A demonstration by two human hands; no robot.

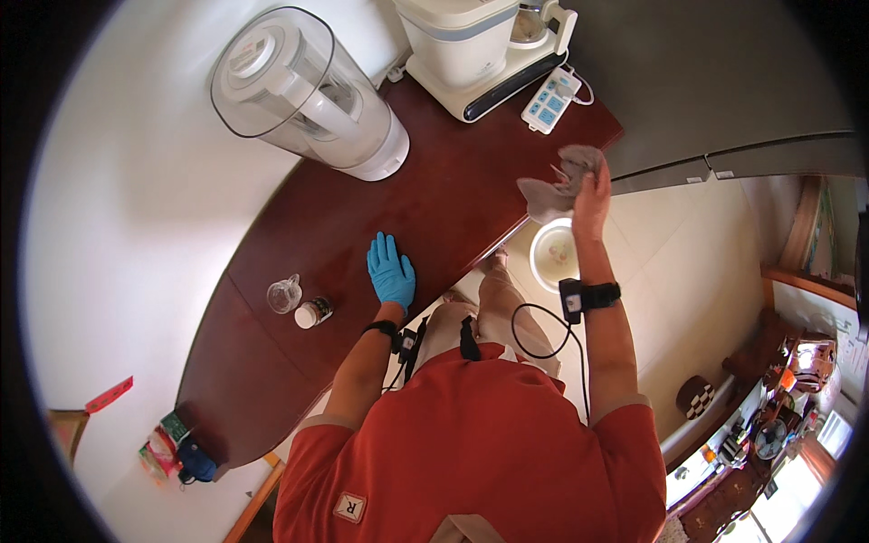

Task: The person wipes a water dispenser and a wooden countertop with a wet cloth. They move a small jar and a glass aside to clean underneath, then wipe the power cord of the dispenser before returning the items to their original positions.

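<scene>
My left hand (392, 273), in a blue disposable glove, rests flat on the dark red wooden tabletop (434, 197), thumb apart and nothing in its grasp. A grey-brown cloth (551, 197) hangs loosely from my bare right hand (592, 200) at the right edge of the table. Below that hand, a white basin (543, 261) stands on the floor; my forearm hides part of it. To the left of my gloved hand are a clear glass mug (284, 295) and a small jar with a white lid (312, 313).
A water dispenser with a transparent tank (319, 102) stands by the wall. Beyond it are a cream-coloured appliance (461, 51), a glass pot (529, 27) and a plugged-in power strip (553, 98). A grey cabinet (713, 81) borders the table. Small packages (178, 448) lie at the far-left end.
</scene>
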